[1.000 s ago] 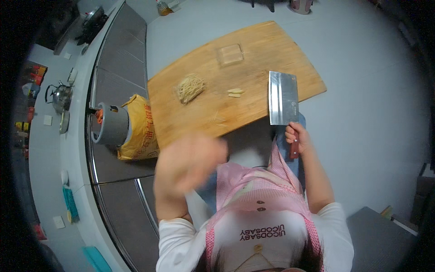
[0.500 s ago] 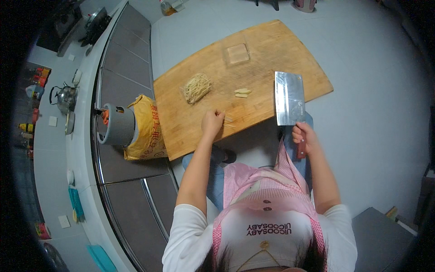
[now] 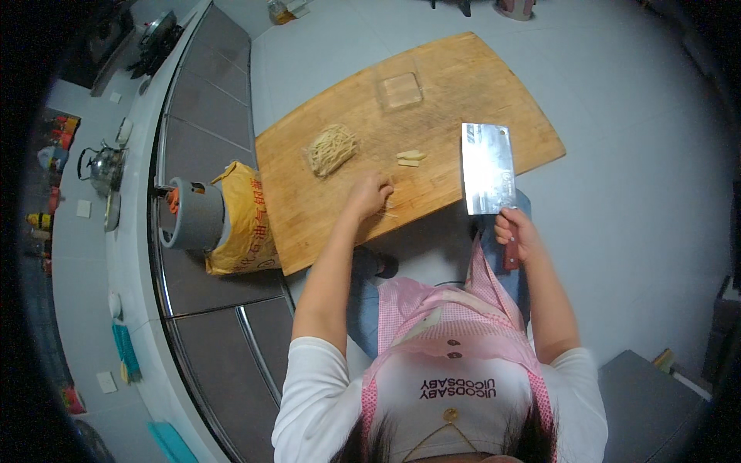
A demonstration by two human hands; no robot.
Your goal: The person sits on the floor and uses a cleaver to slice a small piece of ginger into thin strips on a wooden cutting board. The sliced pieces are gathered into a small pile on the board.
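Our left hand (image 3: 369,193), curled, contents unclear, is just beyond thin strips (image 3: 390,215) running roughly left-right; our right hand (image 3: 520,233), farther, grips the cleaver (image 3: 488,171).

A steel cleaver (image 3: 488,168) with a broad rectangular blade and a reddish-brown handle is gripped in the right hand (image 3: 517,233), its blade pointed away from the body across the near edge of the tan wooden cutting board (image 3: 455,116). Thin, pale yellow strips (image 3: 391,215) are scattered beside the left hand (image 3: 373,193), and short, thicker pale yellow pieces (image 3: 410,163) are laid farther in, between that hand and the blade.
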